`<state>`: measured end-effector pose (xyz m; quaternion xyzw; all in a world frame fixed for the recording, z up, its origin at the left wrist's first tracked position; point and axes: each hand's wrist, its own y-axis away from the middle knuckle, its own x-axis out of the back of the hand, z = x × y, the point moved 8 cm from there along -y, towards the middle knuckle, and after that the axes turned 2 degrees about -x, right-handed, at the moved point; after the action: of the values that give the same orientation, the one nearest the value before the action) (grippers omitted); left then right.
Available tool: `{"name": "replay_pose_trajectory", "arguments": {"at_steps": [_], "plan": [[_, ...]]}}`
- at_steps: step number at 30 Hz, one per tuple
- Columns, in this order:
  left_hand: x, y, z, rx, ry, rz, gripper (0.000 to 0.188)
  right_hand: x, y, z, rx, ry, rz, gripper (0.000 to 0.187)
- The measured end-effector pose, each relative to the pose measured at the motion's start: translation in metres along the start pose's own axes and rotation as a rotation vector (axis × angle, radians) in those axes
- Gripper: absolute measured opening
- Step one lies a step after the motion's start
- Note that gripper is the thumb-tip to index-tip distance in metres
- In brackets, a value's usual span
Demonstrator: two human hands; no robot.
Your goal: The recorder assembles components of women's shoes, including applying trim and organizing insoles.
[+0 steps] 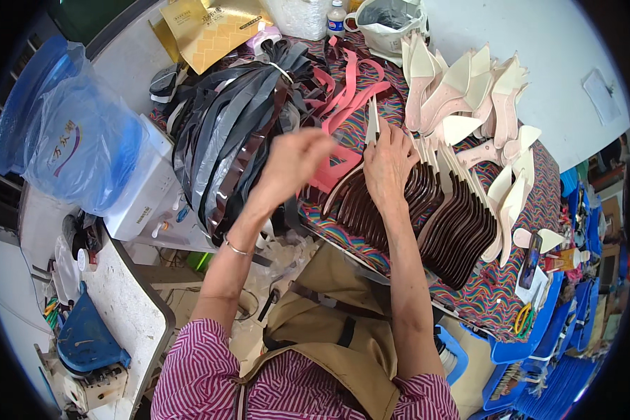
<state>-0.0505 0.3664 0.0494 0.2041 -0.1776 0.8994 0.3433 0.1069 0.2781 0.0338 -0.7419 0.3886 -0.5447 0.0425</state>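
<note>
Several things are crowding the work: a bundle of black and grey strips (pixel 224 133) is lying just left of the left hand (pixel 294 164), pink strips (pixel 350 87) are trailing beyond it, and pink pieces with cream tips (pixel 462 91) are piling up at the far right. A phone (pixel 531 260) and green-and-yellow scissors (pixel 523 319) are lying at the right edge of the patterned cloth (pixel 469 302).

The dark brown pieces (pixel 462 231) are standing packed on this cloth-covered surface, in front of the person and under the right hand (pixel 388 164). Their long axes are running roughly toward the person, white tips pointing away.

They are forming 2 groups, too tight to count; 1 bundle and 1 phone are showing. The right fingers are touching 1 white tip, but I cannot tell whether they are grasping it; the left fingers are curling, blurred, their hold unclear.
</note>
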Motion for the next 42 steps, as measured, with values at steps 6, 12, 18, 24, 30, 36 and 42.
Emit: {"name": "replay_pose_trajectory", "arguments": {"at_steps": [6, 12, 18, 24, 30, 36, 42], "plan": [[-0.096, 0.028, -0.035, -0.15, -0.11, -0.092, 0.045, 0.017, 0.012, 0.009, 0.042, -0.247, -0.034, 0.053], [-0.095, 0.02, -0.022, 0.08, -0.162, -0.092, 0.04, 0.071, 0.098, 0.049, -0.241, -0.367, 0.1, 0.058], [-0.12, 0.006, -0.05, -0.07, 0.14, -0.089, 0.058, 0.064, 0.129, 0.036, -0.327, -0.418, 0.017, 0.08], [-0.133, 0.008, -0.023, -0.049, 0.419, -0.126, 0.051, 0.066, 0.127, 0.039, -0.31, -0.517, 0.066, 0.07], [-0.14, 0.01, -0.003, 0.094, 0.611, -0.182, 0.058, 0.072, 0.12, 0.052, -0.267, -0.49, 0.06, 0.07], [-0.145, 0.013, 0.004, -0.021, 0.124, -0.092, 0.095, 0.08, 0.108, 0.066, -0.273, -0.596, 0.016, 0.053], [-0.144, 0.014, 0.001, -0.065, -0.111, -0.032, 0.097, 0.141, 0.063, 0.124, -0.239, -0.237, 0.188, 0.034]]}}
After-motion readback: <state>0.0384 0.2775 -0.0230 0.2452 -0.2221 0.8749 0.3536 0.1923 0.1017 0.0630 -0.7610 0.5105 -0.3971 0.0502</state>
